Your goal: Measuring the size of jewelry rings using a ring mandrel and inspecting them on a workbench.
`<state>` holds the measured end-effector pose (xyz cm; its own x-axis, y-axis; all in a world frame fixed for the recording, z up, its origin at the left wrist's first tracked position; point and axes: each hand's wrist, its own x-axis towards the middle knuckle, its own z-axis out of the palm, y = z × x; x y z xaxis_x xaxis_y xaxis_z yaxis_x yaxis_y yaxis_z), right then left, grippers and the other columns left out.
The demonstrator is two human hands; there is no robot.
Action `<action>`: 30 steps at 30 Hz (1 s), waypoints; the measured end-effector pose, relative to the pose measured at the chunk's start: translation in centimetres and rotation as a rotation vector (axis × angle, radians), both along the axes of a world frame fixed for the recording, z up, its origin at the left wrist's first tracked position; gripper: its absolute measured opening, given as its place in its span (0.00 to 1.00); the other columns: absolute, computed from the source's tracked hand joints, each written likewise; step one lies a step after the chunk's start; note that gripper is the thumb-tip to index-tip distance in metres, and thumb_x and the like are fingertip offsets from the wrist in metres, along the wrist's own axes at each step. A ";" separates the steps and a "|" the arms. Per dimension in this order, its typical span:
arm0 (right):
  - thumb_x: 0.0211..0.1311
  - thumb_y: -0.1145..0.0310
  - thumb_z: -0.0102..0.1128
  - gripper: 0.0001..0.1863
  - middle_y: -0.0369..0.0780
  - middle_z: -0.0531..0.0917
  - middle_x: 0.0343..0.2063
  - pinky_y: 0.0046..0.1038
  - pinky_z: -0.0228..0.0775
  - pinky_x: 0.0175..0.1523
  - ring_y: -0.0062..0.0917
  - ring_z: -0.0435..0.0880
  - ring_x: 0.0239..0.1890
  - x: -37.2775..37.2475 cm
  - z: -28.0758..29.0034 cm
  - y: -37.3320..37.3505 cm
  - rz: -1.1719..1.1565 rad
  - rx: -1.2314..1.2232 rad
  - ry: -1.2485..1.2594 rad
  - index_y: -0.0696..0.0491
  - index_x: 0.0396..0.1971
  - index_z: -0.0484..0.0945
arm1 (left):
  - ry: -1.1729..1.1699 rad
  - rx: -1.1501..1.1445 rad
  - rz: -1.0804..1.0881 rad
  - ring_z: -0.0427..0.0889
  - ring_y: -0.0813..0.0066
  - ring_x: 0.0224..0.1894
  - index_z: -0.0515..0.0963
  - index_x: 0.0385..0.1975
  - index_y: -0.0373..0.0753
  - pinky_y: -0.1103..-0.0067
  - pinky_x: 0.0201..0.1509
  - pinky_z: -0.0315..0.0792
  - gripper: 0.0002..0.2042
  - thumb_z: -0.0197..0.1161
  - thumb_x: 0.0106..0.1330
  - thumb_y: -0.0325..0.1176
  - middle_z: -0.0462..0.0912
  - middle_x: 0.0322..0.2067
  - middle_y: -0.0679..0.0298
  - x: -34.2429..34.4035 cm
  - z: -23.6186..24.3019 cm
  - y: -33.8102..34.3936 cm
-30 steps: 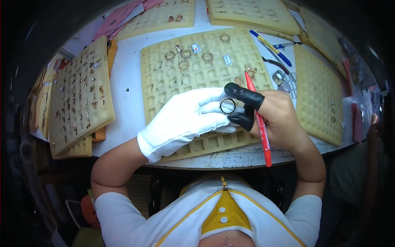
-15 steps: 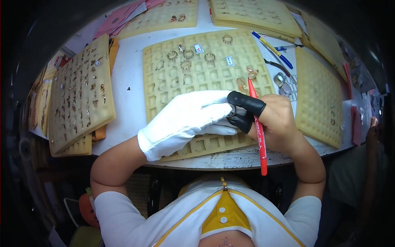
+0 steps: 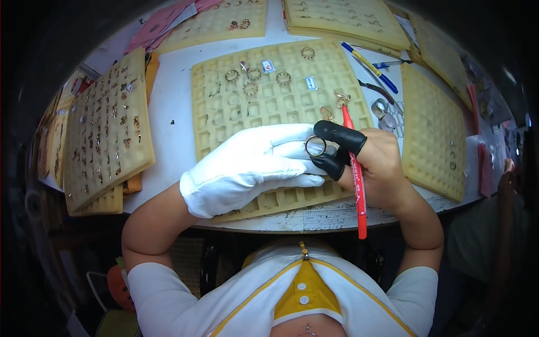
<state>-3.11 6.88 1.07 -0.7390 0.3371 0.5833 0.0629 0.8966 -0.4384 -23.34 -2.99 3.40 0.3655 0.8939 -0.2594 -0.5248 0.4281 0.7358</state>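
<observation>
A ring [image 3: 315, 146] with a dark-edged band stands with its round opening facing up toward me, over the yellow slotted tray [image 3: 224, 121]. My left hand [image 3: 255, 160], in a white glove, has its fingers pressed together around the ring's left and lower side. From the right, black finger cots on the thumb and forefinger of my right hand [image 3: 376, 154] meet the ring's edge. That hand also keeps a red marker pen [image 3: 359, 191] tucked along its palm, tip pointing away. Just past the tip, a gold-coloured ring [image 3: 342, 100] sits in the tray.
More rings [image 3: 283, 78] and small white tags [image 3: 311, 83] lie on the tray. A tray full of jewellery [image 3: 112, 121] stands left, another tray [image 3: 432, 129] right. Pens [image 3: 369, 66], dark-handled pliers [image 3: 377, 88] and a metal-banded object [image 3: 386, 117] lie beside it.
The ring between my hands has turned from nearly edge-on to showing its full round opening. My right fingertips have shifted slightly, and the red marker pen remains in that hand.
</observation>
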 end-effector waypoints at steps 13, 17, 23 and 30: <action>0.38 0.72 0.70 0.24 0.39 0.71 0.12 0.31 0.62 0.21 0.33 0.71 0.14 0.0 0.4 -0.1 -0.024 -0.012 -0.006 0.57 0.41 0.79 | 0.086 0.037 0.001 0.75 0.68 0.55 0.62 0.61 0.27 0.75 0.60 0.69 0.26 0.59 0.63 0.25 0.73 0.55 0.55 0.1 -0.2 -0.2; 0.27 0.72 0.70 0.28 0.40 0.71 0.14 0.35 0.63 0.24 0.37 0.71 0.16 -0.1 0.8 -0.1 -0.058 -0.015 -0.083 0.58 0.39 0.78 | 0.245 0.100 -0.015 0.75 0.68 0.55 0.63 0.60 0.28 0.75 0.60 0.69 0.25 0.58 0.63 0.26 0.75 0.54 0.56 -0.4 -0.7 -0.2; 0.25 0.76 0.65 0.25 0.41 0.71 0.13 0.35 0.63 0.23 0.37 0.71 0.16 0.4 -0.3 0.0 -0.070 -0.011 -0.048 0.56 0.36 0.79 | 0.074 -0.012 -0.013 0.76 0.68 0.54 0.64 0.59 0.27 0.74 0.60 0.71 0.22 0.56 0.67 0.30 0.74 0.54 0.54 0.4 0.6 0.1; 0.38 0.69 0.71 0.27 0.39 0.74 0.15 0.31 0.63 0.23 0.32 0.74 0.17 -0.2 0.9 -0.5 -0.071 -0.054 -0.067 0.54 0.45 0.79 | 0.201 0.023 0.002 0.75 0.82 0.47 0.70 0.57 0.33 0.84 0.52 0.69 0.19 0.56 0.68 0.31 0.78 0.46 0.64 0.3 0.5 -0.1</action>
<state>-3.29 6.38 1.92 -0.7488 0.4194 0.5132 0.1559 0.8641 -0.4786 -23.01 -3.13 3.90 0.3064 0.9012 -0.3066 -0.3674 0.4091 0.8353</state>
